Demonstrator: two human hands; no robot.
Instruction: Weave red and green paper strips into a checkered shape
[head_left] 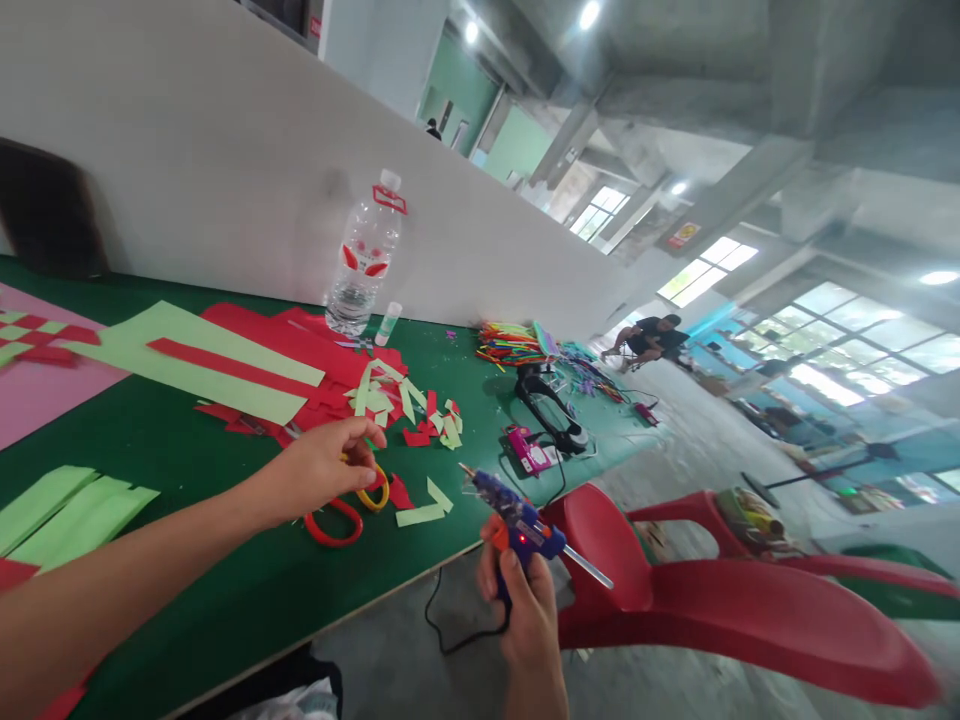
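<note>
Scissors (351, 508) with one red loop and one yellow loop lie on the green table (187, 440) near its front edge. The left hand (330, 462) rests on them with its fingers curled over the yellow loop; whether it truly grips them I cannot tell. The right hand (526, 612) is closed around the handle of a blue glue gun (517, 520), held just off the table edge with the nozzle pointing up and left toward the tabletop. A small red light glows on the gun's side, a clear stick (589, 570) juts from its back, and a black cord (457, 632) hangs below. Just beside the scissors lies a pale green strip (420, 515). Farther back sit red and green paper scraps (405, 405), a water bottle (365, 260) standing upright, and a heap of coloured sticks (514, 345). A red chair (675, 600) stands right of the table
</note>
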